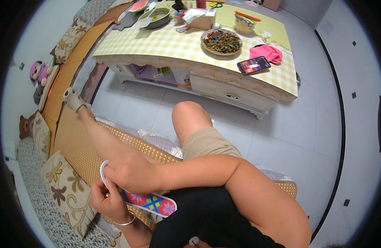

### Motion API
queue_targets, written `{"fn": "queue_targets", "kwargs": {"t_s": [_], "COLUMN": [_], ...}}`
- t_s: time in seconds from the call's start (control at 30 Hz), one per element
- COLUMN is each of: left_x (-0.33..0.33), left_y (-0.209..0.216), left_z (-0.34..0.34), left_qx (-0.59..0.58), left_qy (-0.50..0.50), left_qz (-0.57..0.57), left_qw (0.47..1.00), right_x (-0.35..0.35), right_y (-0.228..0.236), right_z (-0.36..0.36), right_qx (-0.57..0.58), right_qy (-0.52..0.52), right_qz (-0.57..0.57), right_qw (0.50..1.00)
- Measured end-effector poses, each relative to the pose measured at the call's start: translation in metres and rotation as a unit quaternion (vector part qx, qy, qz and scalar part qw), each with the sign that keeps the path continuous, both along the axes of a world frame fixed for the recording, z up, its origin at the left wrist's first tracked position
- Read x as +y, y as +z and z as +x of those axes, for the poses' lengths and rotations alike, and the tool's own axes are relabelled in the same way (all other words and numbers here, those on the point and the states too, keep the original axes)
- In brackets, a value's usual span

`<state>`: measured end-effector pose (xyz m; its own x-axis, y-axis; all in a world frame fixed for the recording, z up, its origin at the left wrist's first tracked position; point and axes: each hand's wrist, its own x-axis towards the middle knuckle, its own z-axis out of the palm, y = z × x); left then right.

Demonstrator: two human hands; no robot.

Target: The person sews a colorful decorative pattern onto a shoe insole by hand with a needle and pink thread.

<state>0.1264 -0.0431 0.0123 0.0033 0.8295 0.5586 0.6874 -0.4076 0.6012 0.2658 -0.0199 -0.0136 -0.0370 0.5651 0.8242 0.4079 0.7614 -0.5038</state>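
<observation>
Well ahead of the right hand (134, 175) and the left hand (107, 201) stands the table (157, 49), under a checked cover. Nearer, to the left of and beyond both hands, spreads the woven mat (76, 142); the leaf-patterned cushion (66, 196) rests just left of the left hand. The patterned strip (151, 203), a rounded, flat piece in red, blue and yellow, lies below the right hand and to the right of the left one, its free end toward the black top (207, 219). It looks light, fairly stiff but bendable, probably neither slippery nor fragile; the edges seem the best place to hold it. A curved white rim (102, 170) shows at the fingertips of both hands; whether it belongs to the same strip or a second piece, I cannot tell. The left hand is nearly closed, thumb and fingers pinching the rim's lower part. The right hand is curled, fingertips beside the rim; its palm side is hidden, so I cannot tell whether it grasps anything. The bangle (126, 220) circles the left wrist.
</observation>
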Motion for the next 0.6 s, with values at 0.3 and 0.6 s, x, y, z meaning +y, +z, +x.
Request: {"fn": "queue_targets", "kwargs": {"t_s": [0.3,0.6], "left_x": [-0.014,-0.006], "left_y": [-0.001,0.007], "left_z": [0.012,0.015], "left_qx": [0.005,-0.01], "left_qy": [-0.045,-0.048], "left_qz": [-0.014,0.033], "left_qw": [0.999,0.998], "right_x": [-0.005,-0.01], "right_y": [-0.008,-0.003], "right_z": [0.0,0.017], "right_qx": [0.005,0.063], "right_qy": [-0.009,-0.015], "right_qz": [0.026,0.006], "right_qw": [1.0,0.998]}}
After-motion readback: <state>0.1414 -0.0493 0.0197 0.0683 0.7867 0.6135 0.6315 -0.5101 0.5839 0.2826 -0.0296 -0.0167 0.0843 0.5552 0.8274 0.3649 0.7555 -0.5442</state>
